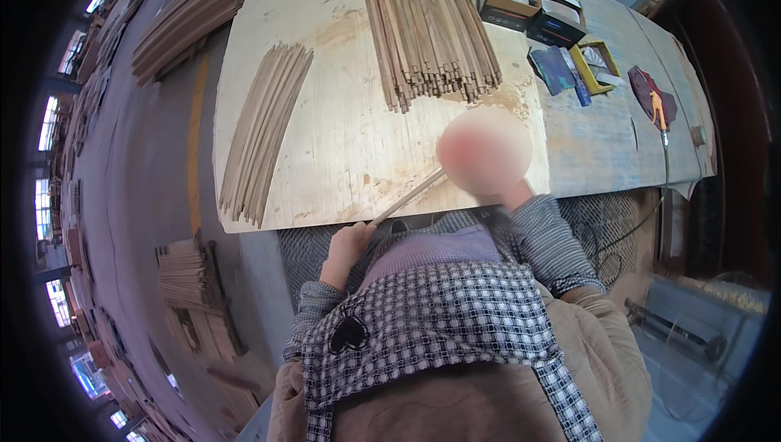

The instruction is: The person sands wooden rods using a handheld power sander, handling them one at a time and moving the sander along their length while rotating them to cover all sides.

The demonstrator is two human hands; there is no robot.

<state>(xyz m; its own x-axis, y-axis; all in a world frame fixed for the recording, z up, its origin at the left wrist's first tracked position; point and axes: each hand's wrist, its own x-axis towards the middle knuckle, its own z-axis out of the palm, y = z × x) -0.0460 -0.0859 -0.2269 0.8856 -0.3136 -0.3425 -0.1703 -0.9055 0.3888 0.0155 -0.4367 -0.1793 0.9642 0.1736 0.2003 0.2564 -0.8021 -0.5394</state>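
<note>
Left hand gripping wooden stick — right hand farther forward, blurred — can't tell its grip.

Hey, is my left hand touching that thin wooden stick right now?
Touching. The head view shows your left hand closed around the near end of the thin wooden stick, no gap between them.

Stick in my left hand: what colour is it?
The stick is light brown, a pale wood tone; it shows best in the head view.
</note>
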